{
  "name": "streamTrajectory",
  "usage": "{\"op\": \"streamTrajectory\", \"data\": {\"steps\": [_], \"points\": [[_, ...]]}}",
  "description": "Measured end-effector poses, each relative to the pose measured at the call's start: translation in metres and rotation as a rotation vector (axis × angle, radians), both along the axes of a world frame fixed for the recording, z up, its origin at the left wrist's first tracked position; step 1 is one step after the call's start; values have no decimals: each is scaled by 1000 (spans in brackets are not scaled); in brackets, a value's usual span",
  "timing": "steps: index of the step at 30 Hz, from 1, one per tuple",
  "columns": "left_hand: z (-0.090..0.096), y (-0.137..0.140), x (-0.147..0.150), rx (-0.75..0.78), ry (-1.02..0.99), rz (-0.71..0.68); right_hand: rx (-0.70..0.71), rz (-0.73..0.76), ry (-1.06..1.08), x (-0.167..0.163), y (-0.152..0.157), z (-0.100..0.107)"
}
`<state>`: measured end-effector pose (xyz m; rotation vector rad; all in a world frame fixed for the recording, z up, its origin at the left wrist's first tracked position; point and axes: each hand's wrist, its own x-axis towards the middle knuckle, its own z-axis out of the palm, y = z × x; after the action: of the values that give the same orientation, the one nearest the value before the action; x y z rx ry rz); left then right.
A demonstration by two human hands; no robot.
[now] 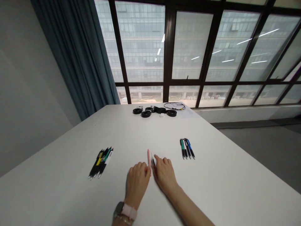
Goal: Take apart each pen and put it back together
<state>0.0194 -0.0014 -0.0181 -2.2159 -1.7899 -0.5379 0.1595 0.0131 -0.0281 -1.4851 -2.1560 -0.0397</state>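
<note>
In the head view my left hand [138, 175] is closed, its fingers curled and the thumb against a slim pink pen [149, 157] that points away from me. My right hand [166, 172] is closed too, fingers bent, beside a thin white and black pen [153, 161]. That pen lies close along the pink one, its lower part hidden by my right hand. Both hands are low over the white table [160, 135]. Off to the left lies a bunch of pens [101, 163], black with yellow, green and white parts. To the right, several pens [187, 148] lie side by side.
Toward the far end are several black tape-like rolls [146, 114], small white pieces [161, 115] and a coiled black cable [175, 106]. Beyond the table stand large windows [192, 47] and a blue curtain [82, 56]. The table's right edge [244, 151] slants toward me.
</note>
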Motion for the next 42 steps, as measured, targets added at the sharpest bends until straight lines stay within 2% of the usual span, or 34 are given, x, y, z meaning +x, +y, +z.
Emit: {"op": "streamTrajectory", "data": {"steps": [17, 22, 29, 32, 38, 42], "points": [[-2, 5, -8, 33, 102, 152, -68, 34, -137, 0, -1, 8], [3, 6, -17, -89, 60, 215, -68, 33, -167, -1, -2, 10], [12, 6, -29, -305, -6, 221, -85, 34, -182, -3, -2, 9], [10, 8, -34, -342, -220, 217, -42, 64, -141, -3, -3, 6], [-2, 24, -38, -303, -1259, 94, 60, 136, 131, 0, -8, 0], [-8, 30, -38, -305, -1618, 195, 87, 210, 299, 0, -19, 0]]}}
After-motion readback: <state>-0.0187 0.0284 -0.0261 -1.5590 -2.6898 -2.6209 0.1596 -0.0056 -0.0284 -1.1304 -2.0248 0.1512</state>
